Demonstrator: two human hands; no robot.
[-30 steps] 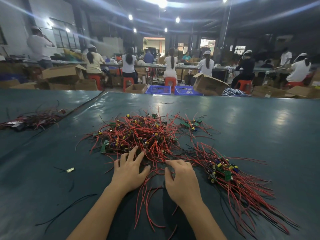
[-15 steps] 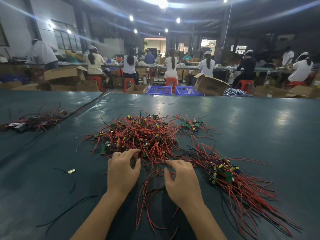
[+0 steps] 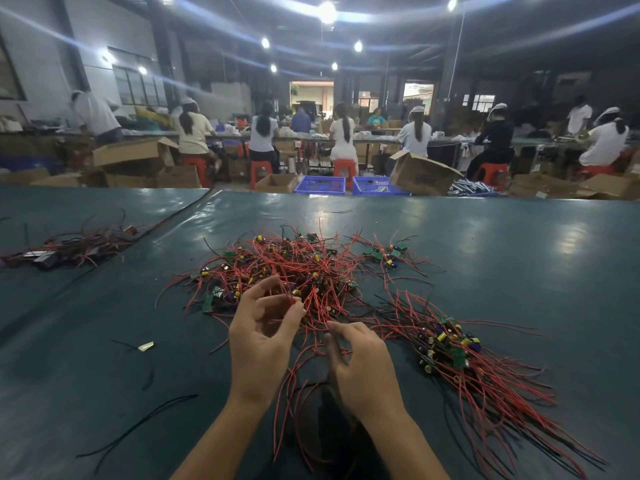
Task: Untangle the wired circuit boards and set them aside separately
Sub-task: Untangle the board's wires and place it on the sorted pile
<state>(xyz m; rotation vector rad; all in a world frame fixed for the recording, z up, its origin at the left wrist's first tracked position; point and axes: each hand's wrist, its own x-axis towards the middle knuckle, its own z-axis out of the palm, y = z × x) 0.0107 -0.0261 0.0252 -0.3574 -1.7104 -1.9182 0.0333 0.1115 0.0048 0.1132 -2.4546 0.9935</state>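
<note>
Hands shifted: left hand rose, pinching red wires at the near edge of the tangle; right hand too blurry to tell its grip. Bundle right of the tangle ran diagonally, far-left to near-right.

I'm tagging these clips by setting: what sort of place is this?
Likely an electronics assembly workshop: a tangled heap of red-wired circuit boards on a green worktable, workers on red stools, cardboard boxes.

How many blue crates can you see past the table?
2: left blue crate and right blue crate, side by side beyond the table's far edge; more may be hidden.
</note>
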